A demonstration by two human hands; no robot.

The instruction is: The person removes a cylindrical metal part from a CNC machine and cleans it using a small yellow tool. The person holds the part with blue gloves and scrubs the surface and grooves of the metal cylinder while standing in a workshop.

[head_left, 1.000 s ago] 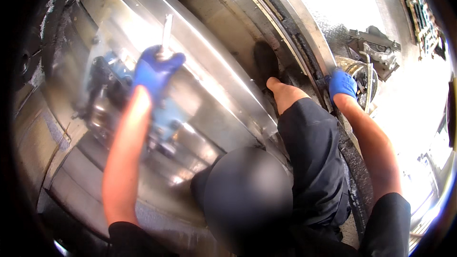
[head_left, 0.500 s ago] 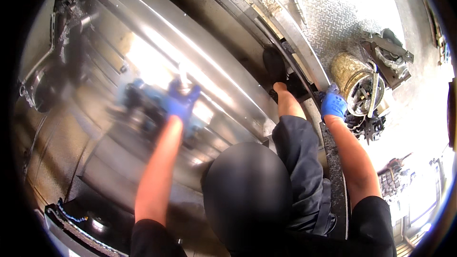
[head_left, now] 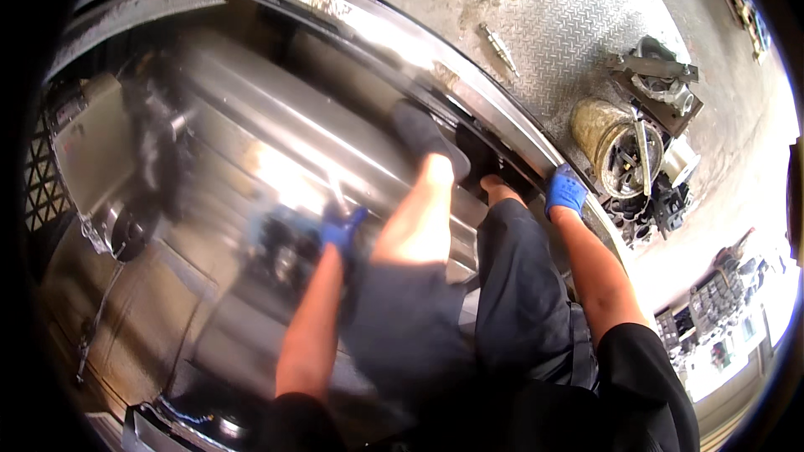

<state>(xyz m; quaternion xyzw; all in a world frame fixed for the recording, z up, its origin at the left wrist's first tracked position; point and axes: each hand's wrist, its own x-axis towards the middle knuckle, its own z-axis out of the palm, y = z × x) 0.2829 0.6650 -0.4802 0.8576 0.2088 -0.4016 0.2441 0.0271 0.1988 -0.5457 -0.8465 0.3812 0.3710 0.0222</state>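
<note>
My left hand, in a blue glove, is closed around a slim, pale tool that points away from me; blur hides its kind. Just left of that hand sits a blurred blue and black mechanical part on the shiny metal machine bed. On the right, my blue-gloved right hand grips the metal edge of the machine, its fingers curled over the rim. My bent legs are between the hands, and one dark shoe is over the bed's ridged cover.
Outside the edge, a dirty bucket holds metal pieces, with dark scrap parts beside it. A slim metal tool lies on the tread-plate floor. A bracket-like metal piece lies behind the bucket. At far left stands a boxy machine head.
My view has swung, and a bare leg with a dark shoe has come up into view between my hands. My left hand still holds the pale tool; my right stays on the edge.
</note>
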